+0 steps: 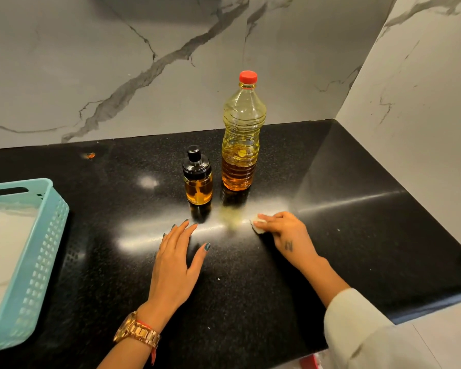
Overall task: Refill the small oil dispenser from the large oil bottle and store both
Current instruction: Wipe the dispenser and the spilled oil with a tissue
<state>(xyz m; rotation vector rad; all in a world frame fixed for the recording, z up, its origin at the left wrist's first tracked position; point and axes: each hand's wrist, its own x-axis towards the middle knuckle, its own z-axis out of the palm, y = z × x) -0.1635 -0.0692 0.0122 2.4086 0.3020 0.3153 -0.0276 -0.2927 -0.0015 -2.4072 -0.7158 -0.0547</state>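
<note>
The small glass oil dispenser (197, 179) with a black cap stands upright on the black counter, holding amber oil. Right beside it stands the large plastic oil bottle (240, 134), red cap on, roughly one third full. My left hand (176, 265) lies flat on the counter in front of the dispenser, fingers spread, holding nothing. My right hand (285, 233) presses a small white wad of tissue (258, 226) onto the counter, in front of and slightly right of the big bottle.
A light-blue perforated plastic basket (37, 251) sits at the left edge of the black granite counter (357, 235). Marble walls close the back and right side. A small orange speck (90, 155) lies near the back wall.
</note>
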